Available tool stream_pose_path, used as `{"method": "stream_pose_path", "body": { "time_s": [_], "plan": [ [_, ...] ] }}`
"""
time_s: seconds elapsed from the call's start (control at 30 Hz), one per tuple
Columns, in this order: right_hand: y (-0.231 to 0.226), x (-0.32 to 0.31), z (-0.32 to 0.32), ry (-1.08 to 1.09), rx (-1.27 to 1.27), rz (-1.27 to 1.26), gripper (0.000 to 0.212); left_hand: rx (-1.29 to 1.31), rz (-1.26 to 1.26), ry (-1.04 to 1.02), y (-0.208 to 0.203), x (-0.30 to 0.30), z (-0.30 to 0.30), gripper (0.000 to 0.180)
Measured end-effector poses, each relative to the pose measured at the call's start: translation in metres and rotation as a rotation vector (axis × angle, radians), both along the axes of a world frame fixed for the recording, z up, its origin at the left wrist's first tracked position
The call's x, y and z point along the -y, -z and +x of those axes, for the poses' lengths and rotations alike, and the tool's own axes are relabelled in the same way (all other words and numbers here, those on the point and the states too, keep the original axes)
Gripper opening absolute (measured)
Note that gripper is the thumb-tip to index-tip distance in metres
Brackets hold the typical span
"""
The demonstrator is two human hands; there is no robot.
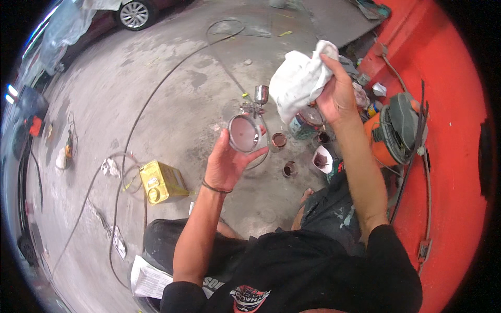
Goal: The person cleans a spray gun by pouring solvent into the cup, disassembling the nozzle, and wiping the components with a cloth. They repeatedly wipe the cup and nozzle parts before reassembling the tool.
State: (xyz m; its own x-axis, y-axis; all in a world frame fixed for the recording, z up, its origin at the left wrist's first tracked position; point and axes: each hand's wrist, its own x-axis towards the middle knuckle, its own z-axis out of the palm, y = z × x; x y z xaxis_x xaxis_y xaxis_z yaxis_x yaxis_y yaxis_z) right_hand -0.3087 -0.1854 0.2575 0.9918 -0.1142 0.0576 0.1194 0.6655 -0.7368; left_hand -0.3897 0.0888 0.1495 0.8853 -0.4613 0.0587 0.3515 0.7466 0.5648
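My left hand (225, 168) has its fingers wrapped round a small, shiny metal cup (244, 133), its open mouth toward me. A pinkish-brown film coats the inside of the cup. Up and to the right, my right hand (338, 98) grips a crumpled white cloth (298, 83), which hangs down from the fingers and is apart from the cup. Just beyond the cup is a spray gun (252, 108) with a metal paint pot (261, 94) on top, partly hidden by the cup and my left fingers.
Several small containers of brown paint stand on the concrete floor, among them a cup (279, 140) and a white-rimmed tub (322, 159), near a paint can (305, 124). A yellow metal can (163, 182) stands left. An air hose (136, 115) loops across. A red wall (454, 172) borders the right.
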Motion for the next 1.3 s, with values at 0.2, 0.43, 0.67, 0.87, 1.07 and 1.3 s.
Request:
{"method": "stream_pose_path", "body": {
  "time_s": [0.2,0.43,0.67,0.87,1.07,1.3],
  "plan": [
    [0.085,-0.089,-0.055,-0.102,-0.03,-0.292,0.045,-0.059,-0.32,-0.08,-0.002,-0.009,0.007,0.067],
    [0.123,-0.104,-0.075,-0.144,-0.118,-0.434,0.054,-0.076,-0.239,-0.068,-0.014,-0.016,0.001,0.064],
    [0.088,-0.037,-0.034,0.191,0.168,-0.889,0.059,-0.049,-0.049,-0.083,0.021,-0.006,0.027,0.064],
    [0.061,-0.094,-0.084,-0.029,0.683,-1.583,0.064,0.008,0.029,-0.084,0.025,-0.003,0.03,0.061],
    [0.055,-0.073,-0.081,-0.097,0.93,-1.971,0.066,-0.112,0.111,-0.011,0.025,-0.002,0.017,0.056],
    [0.037,-0.071,-0.065,-0.478,0.791,-2.099,0.052,-0.092,0.297,-0.013,0.028,-0.015,0.013,0.058]
  ]
}}
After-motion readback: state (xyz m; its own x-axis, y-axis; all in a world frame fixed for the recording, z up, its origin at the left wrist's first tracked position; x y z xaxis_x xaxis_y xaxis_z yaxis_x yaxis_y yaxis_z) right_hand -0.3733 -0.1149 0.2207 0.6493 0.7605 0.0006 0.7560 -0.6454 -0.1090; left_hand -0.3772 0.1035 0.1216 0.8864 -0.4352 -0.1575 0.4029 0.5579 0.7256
